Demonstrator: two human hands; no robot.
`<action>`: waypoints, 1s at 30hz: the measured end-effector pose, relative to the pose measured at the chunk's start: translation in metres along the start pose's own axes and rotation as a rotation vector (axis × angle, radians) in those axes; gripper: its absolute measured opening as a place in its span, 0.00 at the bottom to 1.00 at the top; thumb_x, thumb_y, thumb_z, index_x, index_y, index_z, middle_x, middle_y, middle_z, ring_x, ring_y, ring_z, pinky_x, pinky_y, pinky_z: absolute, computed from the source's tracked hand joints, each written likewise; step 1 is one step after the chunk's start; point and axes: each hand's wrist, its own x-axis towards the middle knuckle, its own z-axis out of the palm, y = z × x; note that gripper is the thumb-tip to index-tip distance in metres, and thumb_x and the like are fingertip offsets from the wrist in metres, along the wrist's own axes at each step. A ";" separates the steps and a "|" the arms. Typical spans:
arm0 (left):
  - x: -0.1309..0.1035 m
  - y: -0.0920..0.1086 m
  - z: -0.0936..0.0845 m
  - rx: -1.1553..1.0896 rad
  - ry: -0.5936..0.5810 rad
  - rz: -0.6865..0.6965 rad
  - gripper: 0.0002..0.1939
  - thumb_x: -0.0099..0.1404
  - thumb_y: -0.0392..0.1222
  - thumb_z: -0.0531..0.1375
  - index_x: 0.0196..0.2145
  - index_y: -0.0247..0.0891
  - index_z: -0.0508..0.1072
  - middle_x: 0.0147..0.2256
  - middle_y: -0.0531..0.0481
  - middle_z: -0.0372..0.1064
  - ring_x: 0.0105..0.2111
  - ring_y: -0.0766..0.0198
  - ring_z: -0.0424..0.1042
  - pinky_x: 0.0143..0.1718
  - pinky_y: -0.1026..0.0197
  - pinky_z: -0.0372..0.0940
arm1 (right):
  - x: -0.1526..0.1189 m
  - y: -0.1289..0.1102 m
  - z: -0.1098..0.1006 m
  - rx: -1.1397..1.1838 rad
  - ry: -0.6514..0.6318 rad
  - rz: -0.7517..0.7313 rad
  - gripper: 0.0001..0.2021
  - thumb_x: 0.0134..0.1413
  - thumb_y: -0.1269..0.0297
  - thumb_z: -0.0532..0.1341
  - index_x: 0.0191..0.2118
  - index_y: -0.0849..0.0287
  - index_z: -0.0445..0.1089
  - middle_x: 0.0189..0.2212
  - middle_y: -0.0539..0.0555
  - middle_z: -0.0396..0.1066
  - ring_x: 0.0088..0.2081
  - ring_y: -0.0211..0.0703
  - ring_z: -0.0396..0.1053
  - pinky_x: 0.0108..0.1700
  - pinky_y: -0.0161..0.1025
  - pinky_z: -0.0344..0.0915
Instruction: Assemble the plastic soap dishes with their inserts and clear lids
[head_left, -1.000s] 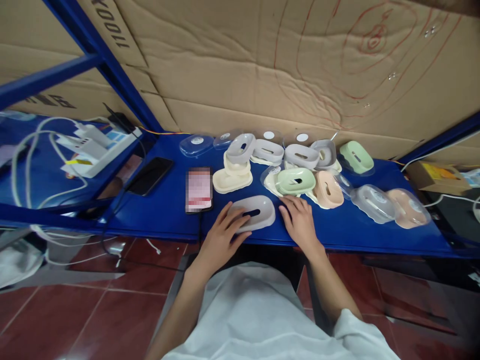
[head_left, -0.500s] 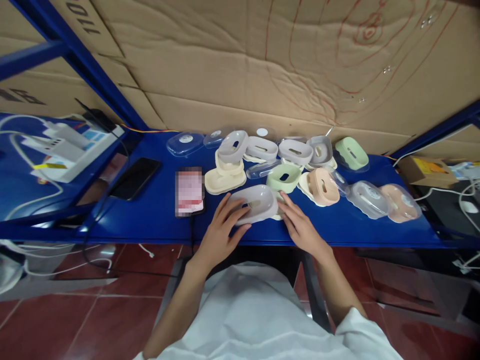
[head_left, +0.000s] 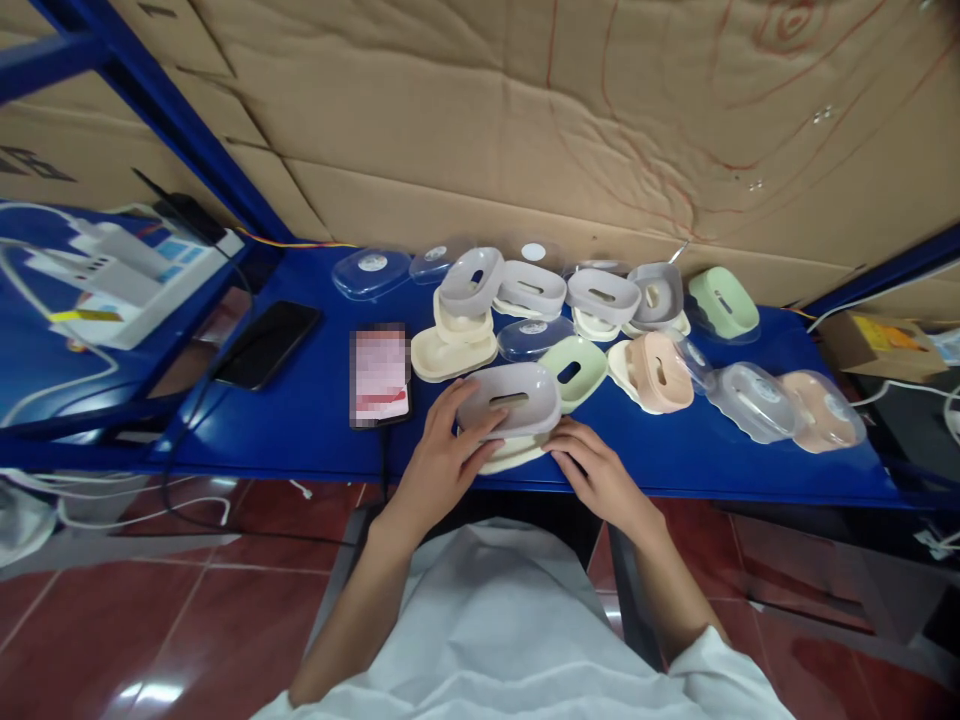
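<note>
At the table's front edge, my left hand [head_left: 455, 440] grips a grey soap dish tray [head_left: 517, 385] with a slot in its floor, its fingers reaching inside. Under that tray lies a cream oval base [head_left: 517, 455], partly covered. Closed on the right end of the cream base is my right hand [head_left: 589, 458]. Just behind stands a green slotted tray [head_left: 576, 372], close to the grey one. A clear lid [head_left: 534, 338] lies beyond them.
More grey trays [head_left: 532, 288] and clear lids [head_left: 371, 272] line the back by the cardboard wall [head_left: 405, 130]. Peach [head_left: 664, 372] and green trays [head_left: 724, 300] are to the right. At left are a phone [head_left: 268, 345], a blurred-screen device [head_left: 380, 375] and a power strip [head_left: 172, 290].
The grey tray has shifted back and levelled over the cream base, which now shows in front of it. My right hand has moved down to the base's right end.
</note>
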 end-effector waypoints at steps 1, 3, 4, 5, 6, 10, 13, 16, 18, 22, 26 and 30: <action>-0.003 0.001 0.000 -0.005 0.000 0.013 0.22 0.76 0.40 0.61 0.65 0.50 0.69 0.69 0.40 0.56 0.74 0.43 0.53 0.71 0.35 0.59 | -0.001 -0.001 0.001 0.000 0.000 0.015 0.16 0.76 0.66 0.53 0.61 0.47 0.70 0.59 0.57 0.72 0.63 0.50 0.70 0.67 0.53 0.69; -0.009 0.003 -0.001 0.002 0.014 0.031 0.22 0.76 0.39 0.62 0.65 0.47 0.69 0.67 0.39 0.59 0.72 0.44 0.57 0.70 0.37 0.62 | -0.002 -0.001 0.002 -0.020 0.010 0.057 0.18 0.76 0.66 0.54 0.66 0.49 0.66 0.61 0.59 0.70 0.64 0.50 0.69 0.67 0.53 0.70; -0.012 0.005 -0.002 0.021 0.024 0.035 0.22 0.75 0.38 0.62 0.65 0.46 0.69 0.66 0.39 0.61 0.70 0.45 0.60 0.68 0.39 0.64 | -0.002 -0.002 0.003 -0.033 0.018 0.073 0.19 0.76 0.65 0.55 0.67 0.50 0.64 0.62 0.60 0.70 0.64 0.51 0.69 0.66 0.53 0.70; -0.014 0.008 -0.003 0.050 0.035 0.033 0.22 0.75 0.38 0.63 0.64 0.44 0.70 0.64 0.38 0.64 0.68 0.46 0.64 0.66 0.40 0.66 | -0.003 -0.002 0.004 -0.048 0.018 0.081 0.20 0.75 0.64 0.57 0.68 0.50 0.63 0.62 0.60 0.70 0.64 0.52 0.70 0.66 0.54 0.70; -0.016 0.011 -0.005 0.086 0.045 0.028 0.21 0.74 0.38 0.63 0.63 0.43 0.71 0.61 0.38 0.67 0.65 0.46 0.67 0.64 0.41 0.68 | -0.003 -0.003 0.006 -0.069 0.014 0.082 0.20 0.74 0.62 0.58 0.68 0.51 0.63 0.62 0.61 0.70 0.64 0.53 0.70 0.65 0.55 0.71; -0.022 0.020 -0.016 0.206 0.014 0.025 0.19 0.74 0.38 0.64 0.60 0.41 0.73 0.53 0.39 0.73 0.56 0.48 0.73 0.58 0.42 0.70 | -0.007 -0.012 0.027 -0.190 0.067 0.100 0.19 0.72 0.60 0.62 0.65 0.51 0.66 0.59 0.62 0.72 0.61 0.58 0.72 0.62 0.58 0.72; -0.024 0.021 -0.021 0.218 -0.060 0.044 0.19 0.74 0.41 0.65 0.60 0.40 0.73 0.54 0.38 0.74 0.57 0.47 0.73 0.60 0.40 0.68 | -0.013 -0.020 0.046 -0.147 0.250 0.206 0.22 0.70 0.60 0.65 0.65 0.52 0.63 0.55 0.62 0.74 0.58 0.56 0.74 0.58 0.56 0.75; -0.025 0.016 -0.020 0.203 -0.107 0.045 0.16 0.73 0.42 0.66 0.56 0.40 0.75 0.56 0.38 0.73 0.60 0.46 0.71 0.64 0.39 0.67 | -0.017 -0.021 0.048 -0.065 0.337 0.204 0.28 0.68 0.61 0.67 0.68 0.51 0.58 0.57 0.62 0.72 0.58 0.54 0.75 0.57 0.54 0.76; -0.024 0.012 -0.017 0.188 -0.117 0.049 0.15 0.73 0.40 0.65 0.55 0.40 0.75 0.58 0.39 0.73 0.62 0.46 0.70 0.65 0.39 0.66 | -0.016 -0.019 0.037 -0.132 0.250 0.149 0.29 0.68 0.60 0.67 0.70 0.49 0.59 0.66 0.65 0.64 0.62 0.56 0.72 0.60 0.56 0.74; -0.019 0.007 -0.012 0.125 -0.134 0.083 0.15 0.75 0.37 0.62 0.58 0.41 0.74 0.60 0.42 0.74 0.65 0.49 0.69 0.69 0.39 0.63 | -0.002 -0.011 0.013 -0.366 0.018 0.000 0.25 0.70 0.60 0.65 0.68 0.48 0.66 0.74 0.63 0.56 0.71 0.62 0.61 0.67 0.61 0.66; -0.015 0.002 -0.005 0.096 -0.130 0.090 0.14 0.76 0.36 0.61 0.57 0.41 0.74 0.57 0.44 0.76 0.65 0.50 0.69 0.71 0.38 0.61 | 0.010 -0.004 0.010 -0.384 0.022 -0.074 0.18 0.73 0.63 0.61 0.64 0.53 0.70 0.68 0.60 0.68 0.70 0.56 0.64 0.68 0.56 0.64; -0.017 -0.002 0.002 0.078 -0.041 0.072 0.13 0.73 0.36 0.64 0.54 0.42 0.75 0.62 0.40 0.71 0.67 0.48 0.67 0.69 0.37 0.64 | 0.018 -0.005 0.002 -0.430 0.009 -0.128 0.18 0.73 0.62 0.61 0.64 0.53 0.72 0.67 0.59 0.69 0.69 0.56 0.65 0.67 0.57 0.64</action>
